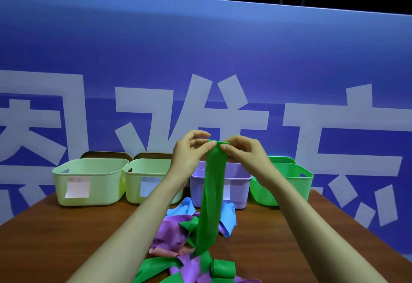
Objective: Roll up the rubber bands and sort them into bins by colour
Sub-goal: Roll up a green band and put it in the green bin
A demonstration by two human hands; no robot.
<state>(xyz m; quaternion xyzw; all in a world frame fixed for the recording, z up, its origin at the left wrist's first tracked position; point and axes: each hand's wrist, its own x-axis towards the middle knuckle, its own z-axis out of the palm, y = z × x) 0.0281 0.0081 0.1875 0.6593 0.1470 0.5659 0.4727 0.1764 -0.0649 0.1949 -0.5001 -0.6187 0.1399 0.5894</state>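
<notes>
A long green rubber band (210,195) hangs from both my hands down to the table. My left hand (189,151) and my right hand (243,151) pinch its top end, which is folded over into a small flat roll, held up in front of the bins. Below lies a pile of loose bands (178,238) in green, purple, blue and pink. Along the table's far edge stand a pale green bin (89,182), a second pale green bin (142,178), a purple bin (238,184) and a bright green bin (296,180).
The wooden table (66,238) carries everything. A blue banner with large white characters (200,71) rises right behind the bins. Paper labels are stuck on the bins' fronts. Brown lids lean behind the two pale bins.
</notes>
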